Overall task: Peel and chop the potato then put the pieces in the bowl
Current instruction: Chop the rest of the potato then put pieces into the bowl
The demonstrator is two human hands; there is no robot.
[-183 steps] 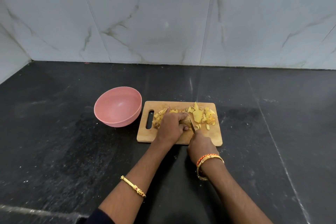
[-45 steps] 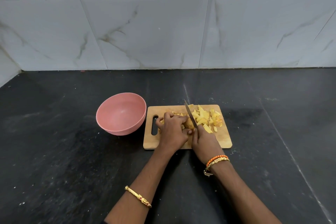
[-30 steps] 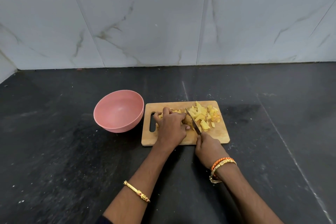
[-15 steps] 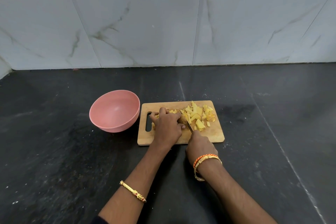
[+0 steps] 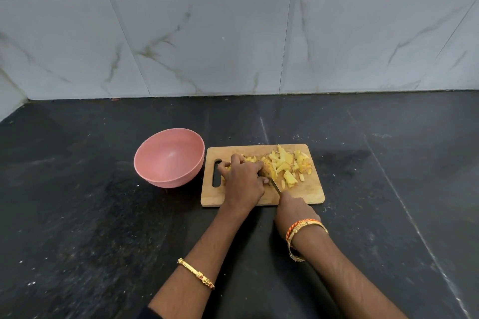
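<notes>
A wooden cutting board (image 5: 308,190) lies on the black counter. On it, my left hand (image 5: 243,181) curls over the uncut rest of the potato (image 5: 267,169) and holds it down. My right hand (image 5: 295,211) grips a knife (image 5: 276,186) at the board's near edge, its blade down against the potato just right of my left fingers. A heap of yellow chopped potato pieces (image 5: 287,166) lies on the right half of the board, and a few more show behind my left hand. The pink bowl (image 5: 168,156) stands left of the board and holds nothing.
The black stone counter (image 5: 90,228) stretches wide on both sides. A white marble-tiled wall (image 5: 207,41) closes the back. Small crumbs lie scattered near the board.
The knife rose and came down again through the potato, and the heap of cut pieces on the right grew. My left hand stayed on the potato.
</notes>
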